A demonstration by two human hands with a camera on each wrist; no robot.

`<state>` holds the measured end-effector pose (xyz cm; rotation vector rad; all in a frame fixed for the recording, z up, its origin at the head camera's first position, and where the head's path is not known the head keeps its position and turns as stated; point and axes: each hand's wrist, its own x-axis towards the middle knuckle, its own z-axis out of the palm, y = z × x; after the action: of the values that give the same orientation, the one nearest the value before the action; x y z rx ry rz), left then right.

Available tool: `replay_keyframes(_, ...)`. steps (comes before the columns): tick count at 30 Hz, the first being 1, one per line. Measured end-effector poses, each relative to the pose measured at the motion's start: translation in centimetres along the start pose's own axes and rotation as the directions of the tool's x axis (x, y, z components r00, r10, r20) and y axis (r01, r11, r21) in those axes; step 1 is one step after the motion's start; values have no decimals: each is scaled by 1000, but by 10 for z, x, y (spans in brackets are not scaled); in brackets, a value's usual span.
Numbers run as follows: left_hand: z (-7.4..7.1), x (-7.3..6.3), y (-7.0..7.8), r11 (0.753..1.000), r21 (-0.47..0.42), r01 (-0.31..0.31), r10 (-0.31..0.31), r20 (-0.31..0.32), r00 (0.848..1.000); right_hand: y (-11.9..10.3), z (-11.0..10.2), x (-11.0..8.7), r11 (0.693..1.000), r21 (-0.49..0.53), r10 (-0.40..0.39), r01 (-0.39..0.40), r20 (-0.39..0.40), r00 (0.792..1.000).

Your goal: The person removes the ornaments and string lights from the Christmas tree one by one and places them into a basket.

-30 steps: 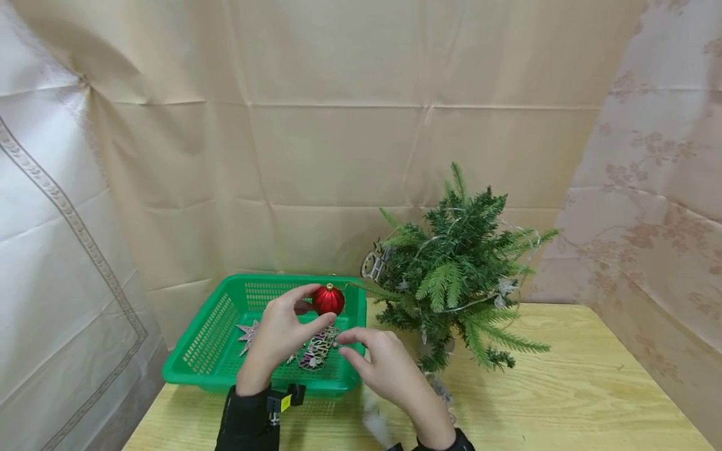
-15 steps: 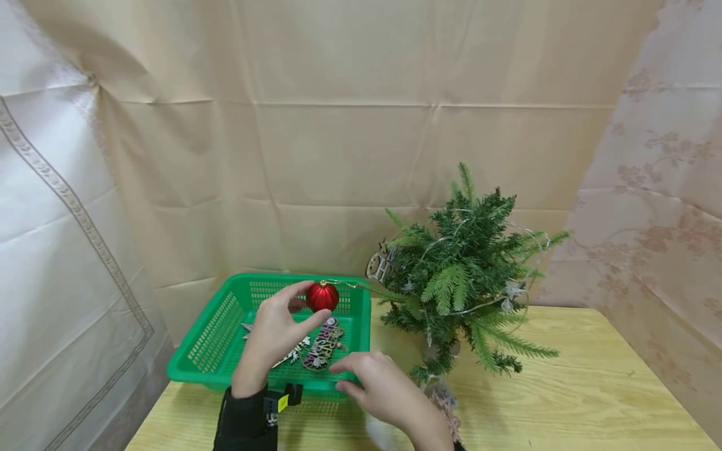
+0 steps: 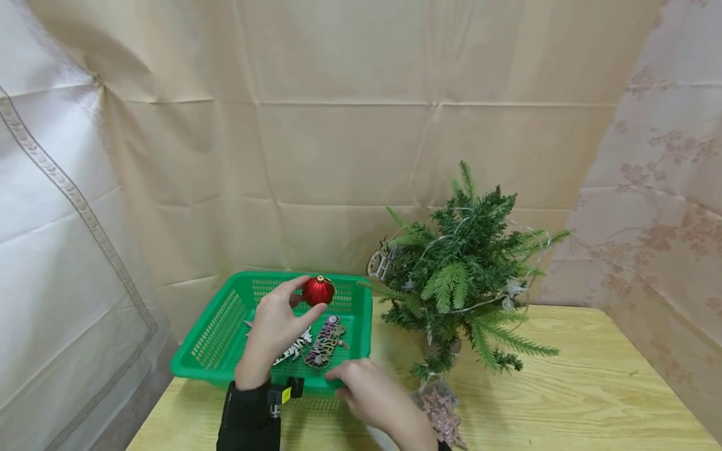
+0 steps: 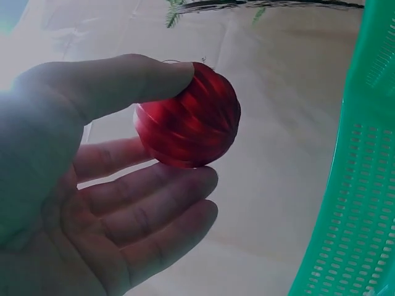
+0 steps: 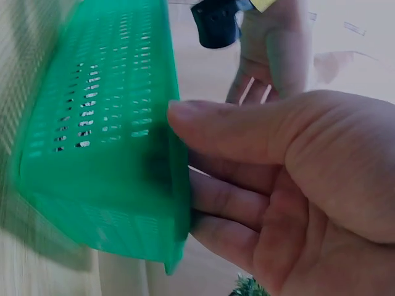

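Observation:
My left hand (image 3: pixel 276 329) holds a red, ribbed Christmas bauble (image 3: pixel 318 291) over the green plastic basket (image 3: pixel 194 351). In the left wrist view the thumb lies on top of the bauble (image 4: pixel 188 123), with fingers beneath it; a gold cap shows in the head view. At the basket's near right corner, my right hand (image 3: pixel 375 398) grips the rim. The right wrist view shows its thumb at the rim of the basket (image 5: pixel 111 179), the other fingers on the inner side. Inside the basket lie a colourful lettered ornament (image 3: pixel 325 343) and a pale lettered ornament (image 3: pixel 296 347), partly behind the left wrist.
A small green Christmas tree (image 3: pixel 451 282) stands right of the basket, hung with a round silvery ornament (image 3: pixel 380 263) and a thin clear wire. A pink glitter star (image 3: pixel 442 416) lies at its foot, beside my right forearm. The wooden table (image 3: pixel 592 388) extends right.
My right hand has dropped from beside the bauble to the basket's near corner and taken hold of the rim. The left hand has shifted slightly left and up with the bauble.

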<state>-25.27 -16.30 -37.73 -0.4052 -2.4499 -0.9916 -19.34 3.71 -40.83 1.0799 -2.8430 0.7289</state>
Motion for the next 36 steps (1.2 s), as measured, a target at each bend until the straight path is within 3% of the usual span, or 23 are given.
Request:
replay_keyframes(8,-6,21,3,1000,19,-18,16,126,992,0,5,3,1000,-12,20,-20,-7,1000)
replay_keyframes(15,-22,50,-2,996,73,-41,20,269,963,1,4,4,1000,-2,18,-18,-18,1000)
replay_keyframes(20,-26,72,-14,995,80,-55,19,396,918,1,1,4,1000,4,24,-24,-16,1000)
replay_keyframes(25,-22,87,-30,998,58,-10,-20,496,868,2,1,3,1000,10,28,-28,-5,1000)
replay_keyframes(31,-5,92,-55,995,53,89,-103,585,804,3,1,2,1000,18,23,-23,-18,1000)
replay_keyframes(36,8,89,-73,986,43,158,-151,619,771,4,0,2,999,22,28,-28,-10,1000)
